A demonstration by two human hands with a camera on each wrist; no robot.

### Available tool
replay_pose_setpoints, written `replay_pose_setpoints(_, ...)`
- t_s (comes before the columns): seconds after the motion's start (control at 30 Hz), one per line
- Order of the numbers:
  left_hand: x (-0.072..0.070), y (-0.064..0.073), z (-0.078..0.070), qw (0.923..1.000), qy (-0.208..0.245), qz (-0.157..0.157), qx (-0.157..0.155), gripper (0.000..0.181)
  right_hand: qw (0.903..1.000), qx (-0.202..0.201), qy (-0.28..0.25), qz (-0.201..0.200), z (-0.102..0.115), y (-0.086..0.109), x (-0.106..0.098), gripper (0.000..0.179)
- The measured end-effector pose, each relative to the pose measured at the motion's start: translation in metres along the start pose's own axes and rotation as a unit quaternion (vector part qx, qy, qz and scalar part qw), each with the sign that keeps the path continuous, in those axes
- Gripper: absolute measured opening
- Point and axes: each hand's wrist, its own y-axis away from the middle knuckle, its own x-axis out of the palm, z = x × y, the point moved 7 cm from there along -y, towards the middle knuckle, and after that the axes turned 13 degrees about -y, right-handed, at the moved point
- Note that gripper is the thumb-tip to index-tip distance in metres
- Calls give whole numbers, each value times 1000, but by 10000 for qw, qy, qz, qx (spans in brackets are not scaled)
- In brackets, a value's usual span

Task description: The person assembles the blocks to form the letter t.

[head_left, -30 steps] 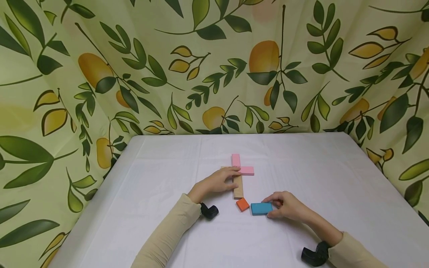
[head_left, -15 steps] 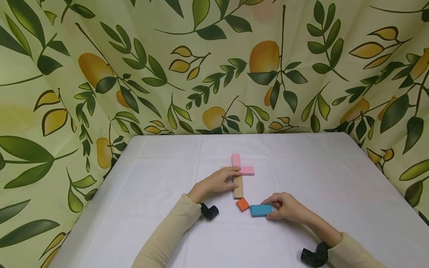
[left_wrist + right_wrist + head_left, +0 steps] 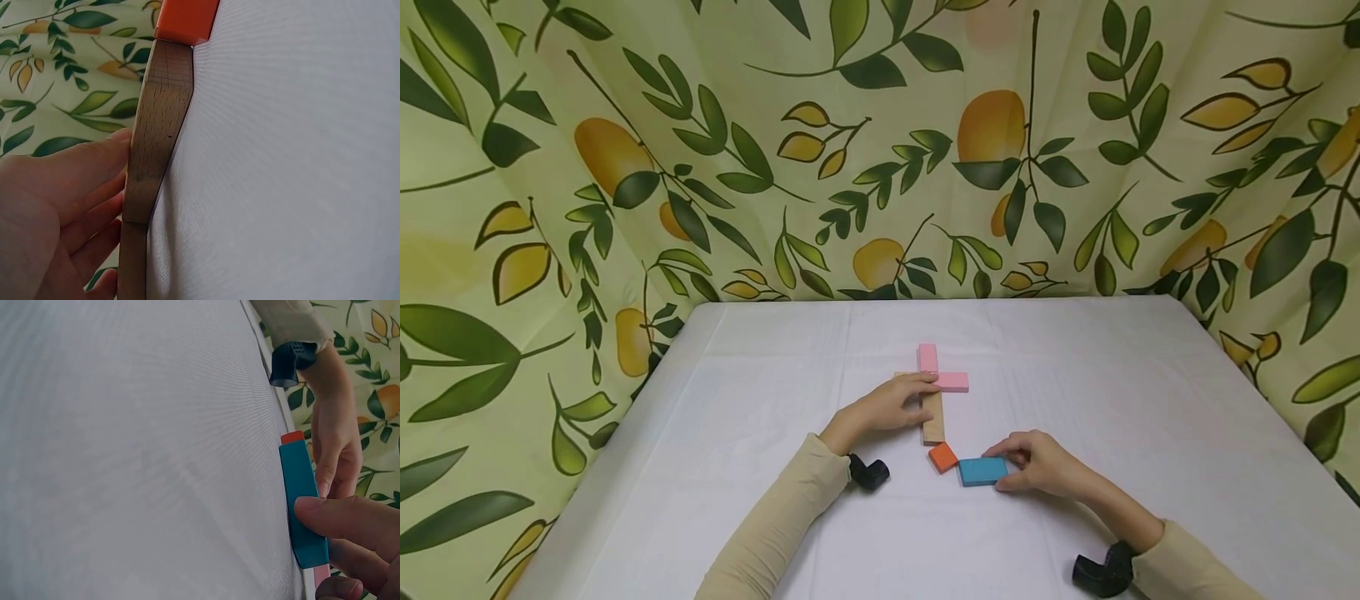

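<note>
In the head view my right hand (image 3: 1047,463) pinches the right end of a blue rectangular block (image 3: 982,472), thumb on the near side. The block lies flat, its left corner right at an orange block (image 3: 943,457) that sits turned like a diamond. The orange block's top corner meets the lower end of a plain wooden block (image 3: 933,423). My left hand (image 3: 886,405) rests over the wooden pieces, thumb (image 3: 103,156) against the wood's edge. A second wooden block (image 3: 133,262) lies end to end with it, partly hidden by the hand.
Beyond my left fingertips, one pink block (image 3: 928,357) points away from me and another pink block (image 3: 953,383) lies crosswise. All lie on a white-covered table (image 3: 760,350). A leaf-and-fruit patterned curtain (image 3: 880,167) hangs behind. Black wrist devices (image 3: 869,473) sit at both cuffs.
My right hand has slid the blue block slightly left and toward me, so its corner now meets the orange block. The left hand stays where it was.
</note>
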Motion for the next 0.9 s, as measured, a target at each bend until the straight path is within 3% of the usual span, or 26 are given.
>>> replay_pose_setpoints(0.53, 5, 1, -1, 9989, -459, 57, 6, 47, 9988, 421, -197, 155, -4, 0, 3, 42)
replay_pose_setpoints(0.9, 5, 1, -3, 9975, -709, 51, -32, 48, 9974, 432, -558, -139, -6, 0, -13, 40)
